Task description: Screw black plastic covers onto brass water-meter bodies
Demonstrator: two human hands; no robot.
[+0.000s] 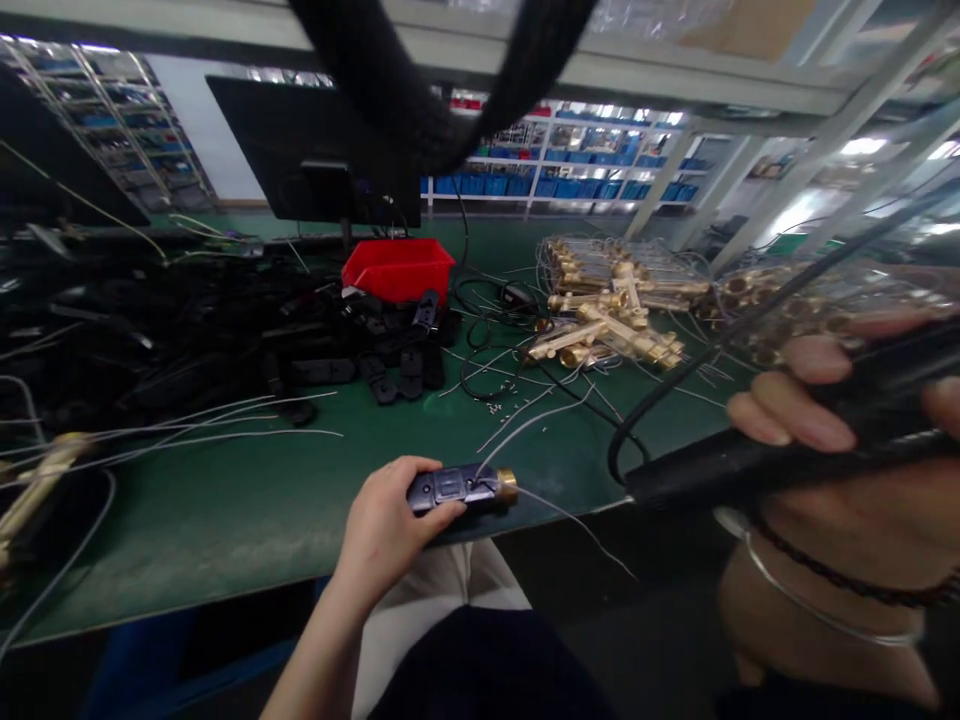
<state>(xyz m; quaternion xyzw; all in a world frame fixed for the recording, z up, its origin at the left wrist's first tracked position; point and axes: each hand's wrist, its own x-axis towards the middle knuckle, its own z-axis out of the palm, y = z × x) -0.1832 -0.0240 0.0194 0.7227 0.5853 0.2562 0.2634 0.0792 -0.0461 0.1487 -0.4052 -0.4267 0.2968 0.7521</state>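
Note:
My left hand (390,515) is closed around a black plastic housing (450,487) at the table's front edge. A brass fitting (507,487) sticks out of the housing's right end, and thin grey wires trail from it. My right hand (817,410), close to the camera at the right, grips a black electric screwdriver (697,480). Its thin metal tip points left toward the housing, apart from it. Part of the right hand's grip is blurred and cut off by the frame edge.
A red bin (397,268) stands at the back, beside a heap of black plastic parts (187,320). Brass fittings with wires (611,320) are piled at the back right. Small screws (501,400) lie scattered mid-table. A black cable (435,120) hangs overhead; a monitor (300,150) stands behind.

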